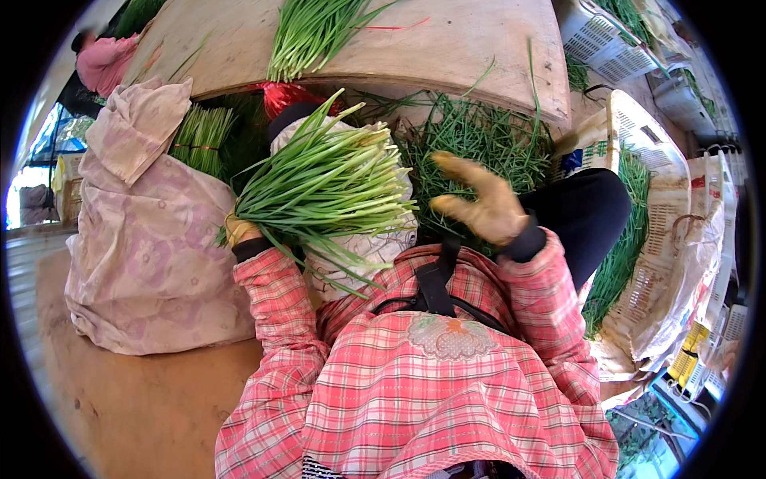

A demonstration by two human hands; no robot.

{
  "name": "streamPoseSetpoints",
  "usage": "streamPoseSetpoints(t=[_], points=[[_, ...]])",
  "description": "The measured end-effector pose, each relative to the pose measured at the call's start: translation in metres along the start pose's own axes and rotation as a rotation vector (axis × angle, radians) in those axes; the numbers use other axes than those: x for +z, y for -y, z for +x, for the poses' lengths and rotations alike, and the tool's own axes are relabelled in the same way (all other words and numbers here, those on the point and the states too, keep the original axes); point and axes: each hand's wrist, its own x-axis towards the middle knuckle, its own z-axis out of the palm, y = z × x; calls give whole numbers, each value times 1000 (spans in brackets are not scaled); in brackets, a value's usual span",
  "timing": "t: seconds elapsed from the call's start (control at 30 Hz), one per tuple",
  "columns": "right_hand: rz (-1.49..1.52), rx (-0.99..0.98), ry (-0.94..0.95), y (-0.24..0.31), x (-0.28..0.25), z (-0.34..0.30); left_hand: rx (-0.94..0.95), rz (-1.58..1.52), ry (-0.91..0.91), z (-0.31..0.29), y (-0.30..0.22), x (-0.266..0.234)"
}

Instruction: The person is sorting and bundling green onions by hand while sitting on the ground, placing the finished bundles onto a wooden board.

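A large bunch of garlic chives (335, 180) lies across my lap, its pale stem ends fanned toward the right. At its leafy left end, my left hand (239, 230) in a yellowish glove is closed around the greens, with most of its fingers hidden by leaves. My right hand (483, 199), in a stained yellow glove, is raised just right of the stem ends. Its thumb and fingers are spread and nothing is between them. Beneath the bunch, a pale patterned cloth (343, 263) covers my leg.
Ahead, a wooden board (455, 48) carries another chive bunch (319, 32). Loose greens (479, 144) heap below its edge. A cloth-covered bundle (159, 255) with tied chives (203, 140) stands left. White crates (650, 152) of greens are at right. Another person (108, 60) sits far left.
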Motion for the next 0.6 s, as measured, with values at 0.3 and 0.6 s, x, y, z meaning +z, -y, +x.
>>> streamPoseSetpoints(t=[0.3, 0.6], points=[[-62, 110, -438, -9, 20, 16, 11, -40, -41, -14, -5, 6], [4, 86, 147, 24, 64, -2, 3, -59, -102, -17, 7, 18]])
